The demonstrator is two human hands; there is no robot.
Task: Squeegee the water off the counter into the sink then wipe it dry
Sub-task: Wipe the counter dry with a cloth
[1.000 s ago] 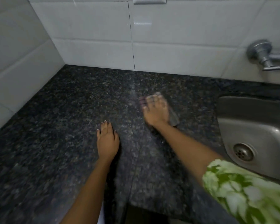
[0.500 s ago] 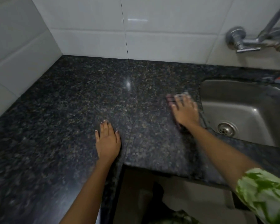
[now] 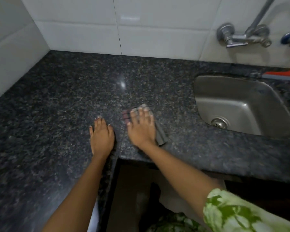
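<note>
My right hand [image 3: 141, 129] presses flat on a folded grey cloth [image 3: 161, 136] with a dark striped edge, on the black speckled granite counter [image 3: 65, 101]. The cloth lies near the counter's front edge, well left of the steel sink [image 3: 241, 104]. My left hand [image 3: 101, 136] rests flat and empty on the counter just left of the right hand, fingers together. The cloth is mostly hidden under my right hand. The right hand is blurred.
A wall tap [image 3: 238, 37] sits on white tiles above the sink. An orange object [image 3: 281, 73] lies at the sink's far right corner. The counter bends in an L, with a dark gap [image 3: 132, 190] below its front edge. White tiled walls close off the left and back.
My right hand slid the cloth right to the sink's rim, then back left beside the left hand. The left hand stayed planted. The camera view shifted right.
</note>
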